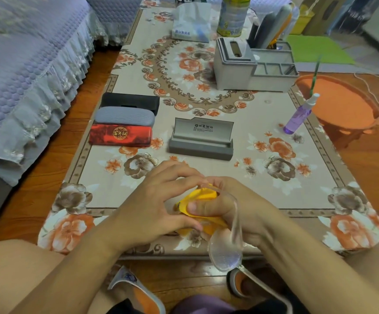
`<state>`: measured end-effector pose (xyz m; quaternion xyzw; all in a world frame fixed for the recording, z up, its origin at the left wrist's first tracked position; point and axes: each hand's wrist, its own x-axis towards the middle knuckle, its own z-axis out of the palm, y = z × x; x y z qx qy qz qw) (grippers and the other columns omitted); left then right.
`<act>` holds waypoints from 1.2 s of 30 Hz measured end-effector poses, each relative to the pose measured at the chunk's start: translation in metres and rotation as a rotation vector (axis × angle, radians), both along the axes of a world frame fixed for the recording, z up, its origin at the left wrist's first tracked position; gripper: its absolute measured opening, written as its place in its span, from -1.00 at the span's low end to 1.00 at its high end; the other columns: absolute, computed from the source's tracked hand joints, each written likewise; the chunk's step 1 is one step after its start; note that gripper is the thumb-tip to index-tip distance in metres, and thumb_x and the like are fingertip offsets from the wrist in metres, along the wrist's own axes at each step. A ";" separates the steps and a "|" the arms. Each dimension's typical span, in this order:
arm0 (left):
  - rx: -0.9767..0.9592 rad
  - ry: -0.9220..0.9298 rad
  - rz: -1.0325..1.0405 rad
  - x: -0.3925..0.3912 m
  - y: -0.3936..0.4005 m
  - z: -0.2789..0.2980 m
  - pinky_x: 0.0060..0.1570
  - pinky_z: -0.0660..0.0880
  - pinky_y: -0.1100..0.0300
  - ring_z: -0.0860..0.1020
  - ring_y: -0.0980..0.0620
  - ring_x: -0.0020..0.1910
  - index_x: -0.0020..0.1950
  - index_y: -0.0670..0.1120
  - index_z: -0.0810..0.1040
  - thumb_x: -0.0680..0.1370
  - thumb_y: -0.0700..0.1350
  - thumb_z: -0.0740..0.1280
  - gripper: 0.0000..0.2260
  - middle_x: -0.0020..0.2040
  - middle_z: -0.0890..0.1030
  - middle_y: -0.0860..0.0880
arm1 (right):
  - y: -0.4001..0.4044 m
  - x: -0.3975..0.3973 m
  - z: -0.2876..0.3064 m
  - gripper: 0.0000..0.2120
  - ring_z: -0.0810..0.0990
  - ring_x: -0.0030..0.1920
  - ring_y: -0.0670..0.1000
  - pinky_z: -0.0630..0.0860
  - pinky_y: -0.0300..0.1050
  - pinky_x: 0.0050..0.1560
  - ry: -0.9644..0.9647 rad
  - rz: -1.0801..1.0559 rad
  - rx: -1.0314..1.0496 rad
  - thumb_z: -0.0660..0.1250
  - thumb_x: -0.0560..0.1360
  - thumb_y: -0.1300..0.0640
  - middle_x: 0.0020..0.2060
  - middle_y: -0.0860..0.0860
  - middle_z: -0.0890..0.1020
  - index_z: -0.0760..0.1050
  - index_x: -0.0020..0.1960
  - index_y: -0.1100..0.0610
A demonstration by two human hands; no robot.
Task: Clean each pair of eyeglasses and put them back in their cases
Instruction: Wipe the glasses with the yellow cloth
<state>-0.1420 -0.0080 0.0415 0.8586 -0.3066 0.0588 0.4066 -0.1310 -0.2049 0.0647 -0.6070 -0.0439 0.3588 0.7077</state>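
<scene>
Over the table's near edge, both hands work on clear-framed eyeglasses (225, 254). My left hand (161, 205) pinches a yellow cleaning cloth (203, 196), which is wrapped around one lens. My right hand (236, 207) grips the cloth and the frame; the free lens and one temple hang down toward my lap. An open grey case (202, 141) stands empty on the table beyond my hands. At the left lie three shut cases: red (120, 134), grey (125, 115) and black (130, 100).
A purple spray bottle (300, 115) stands at the table's right edge. A grey organizer box (251, 64), a tin (233, 15) and a tissue pack (191, 22) sit at the far end. A bed (25, 64) lies left, an orange basin (342, 105) right.
</scene>
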 end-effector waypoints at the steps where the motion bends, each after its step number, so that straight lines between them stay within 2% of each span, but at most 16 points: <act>1: 0.003 -0.011 0.004 0.000 0.001 -0.001 0.29 0.39 0.03 0.47 0.00 0.29 0.33 0.00 0.61 0.40 0.19 0.54 -0.45 0.25 0.55 0.11 | 0.002 -0.001 0.000 -0.54 0.57 -0.10 0.17 0.53 0.03 -0.02 -0.005 -0.010 -0.003 0.49 0.36 0.27 -0.08 0.26 0.58 0.47 0.15 0.50; 5: -0.037 0.007 0.029 0.000 0.005 0.001 0.34 0.37 0.13 0.47 -0.01 0.33 0.35 -0.01 0.60 0.38 0.18 0.55 -0.41 0.29 0.56 0.12 | -0.007 0.001 0.009 -0.82 0.61 -0.09 0.16 0.59 0.00 -0.02 -0.060 0.007 -0.048 0.37 0.56 0.27 -0.14 0.17 0.66 0.58 0.08 0.38; 7: -0.054 0.003 0.027 0.001 0.008 0.004 0.36 0.35 0.17 0.47 0.00 0.35 0.35 -0.01 0.59 0.38 0.16 0.55 -0.42 0.31 0.57 0.11 | -0.017 0.008 0.015 -0.83 0.62 -0.05 0.20 0.58 0.09 0.03 -0.054 0.111 -0.093 0.28 0.62 0.30 -0.08 0.20 0.67 0.58 0.15 0.34; 9: -0.069 -0.015 0.030 0.002 0.010 0.007 0.37 0.34 0.19 0.47 0.01 0.36 0.35 -0.02 0.58 0.38 0.14 0.55 -0.42 0.32 0.57 0.09 | -0.027 0.014 0.020 -0.80 0.62 -0.01 0.18 0.56 0.10 0.10 -0.032 0.218 -0.131 0.26 0.61 0.36 -0.02 0.22 0.64 0.54 0.21 0.37; 11: -0.078 -0.022 0.034 0.004 0.010 0.010 0.39 0.33 0.20 0.47 0.01 0.38 0.35 -0.06 0.59 0.36 0.11 0.59 -0.39 0.34 0.58 0.08 | -0.032 0.019 0.026 -0.84 0.65 -0.07 0.09 0.60 -0.04 0.01 -0.002 0.314 -0.154 0.28 0.59 0.38 -0.06 0.16 0.67 0.57 0.14 0.34; 13: -0.116 0.014 0.016 0.004 0.007 0.011 0.41 0.32 0.21 0.46 0.01 0.41 0.35 -0.09 0.58 0.34 0.05 0.62 -0.38 0.37 0.57 0.09 | -0.031 0.024 0.029 -0.88 0.65 -0.11 0.12 0.62 -0.08 -0.08 0.027 0.362 -0.168 0.36 0.54 0.35 -0.08 0.21 0.66 0.59 0.06 0.34; 16: -0.155 0.064 -0.024 0.001 0.003 0.012 0.42 0.32 0.22 0.46 -0.01 0.42 0.37 -0.06 0.56 0.34 -0.03 0.63 -0.37 0.39 0.56 0.11 | -0.025 0.027 0.025 -0.58 0.56 -0.04 0.25 0.54 0.08 0.03 0.006 0.355 -0.223 0.51 0.38 0.26 -0.05 0.35 0.56 0.45 0.06 0.53; 19: -0.131 0.059 -0.048 0.000 0.001 0.011 0.39 0.32 0.24 0.45 0.00 0.40 0.36 -0.05 0.56 0.34 -0.01 0.62 -0.39 0.38 0.56 0.13 | -0.023 0.024 0.022 -0.61 0.57 -0.05 0.25 0.54 0.12 0.06 -0.020 0.350 -0.232 0.48 0.39 0.30 -0.06 0.37 0.58 0.45 0.07 0.54; 23: -0.097 0.066 -0.078 0.001 0.000 0.009 0.39 0.34 0.17 0.46 -0.05 0.39 0.35 -0.05 0.56 0.33 0.01 0.62 -0.39 0.38 0.55 0.13 | -0.018 0.022 0.026 -0.56 0.54 -0.15 0.21 0.49 0.09 -0.05 -0.104 0.353 -0.276 0.52 0.38 0.27 -0.09 0.54 0.52 0.45 0.03 0.57; 25: -0.095 0.055 -0.077 0.002 0.001 0.007 0.38 0.35 0.16 0.47 -0.03 0.38 0.34 -0.05 0.57 0.34 0.03 0.61 -0.39 0.37 0.56 0.12 | -0.014 0.020 0.028 -0.54 0.49 -0.22 0.15 0.44 0.01 -0.12 -0.150 0.330 -0.331 0.55 0.36 0.21 -0.20 0.47 0.53 0.47 -0.02 0.56; 28: -0.119 0.036 -0.062 0.003 0.002 0.008 0.36 0.37 0.14 0.49 -0.03 0.35 0.33 -0.03 0.57 0.37 0.06 0.59 -0.43 0.34 0.58 0.10 | -0.012 0.017 0.030 -0.66 0.49 -0.31 0.04 0.42 -0.18 -0.23 -0.193 0.277 -0.327 0.56 0.39 0.22 -0.32 0.21 0.56 0.53 -0.11 0.48; 32: -0.060 0.025 -0.041 0.007 0.001 0.009 0.37 0.36 0.14 0.46 -0.04 0.37 0.34 -0.03 0.58 0.37 0.08 0.60 -0.42 0.34 0.57 0.13 | -0.009 0.012 0.026 -0.70 0.55 -0.25 0.16 0.52 -0.01 -0.18 -0.164 0.133 -0.263 0.57 0.30 0.24 -0.29 0.22 0.61 0.57 -0.12 0.40; 34: -0.041 0.014 -0.040 0.007 -0.001 0.008 0.40 0.33 0.12 0.40 -0.05 0.42 0.36 0.00 0.56 0.38 0.13 0.58 -0.40 0.37 0.54 0.17 | -0.008 0.007 0.023 -0.70 0.57 -0.25 0.19 0.60 -0.03 -0.24 -0.105 0.061 -0.166 0.54 0.30 0.30 -0.24 0.26 0.61 0.57 -0.05 0.41; 36: -0.034 0.020 -0.026 0.006 -0.004 0.007 0.44 0.29 0.13 0.33 -0.05 0.47 0.38 0.07 0.54 0.37 0.18 0.55 -0.40 0.41 0.49 0.22 | -0.005 0.003 0.022 -0.65 0.58 -0.28 0.16 0.59 -0.08 -0.33 -0.071 -0.010 -0.098 0.52 0.31 0.32 -0.23 0.25 0.59 0.53 0.02 0.43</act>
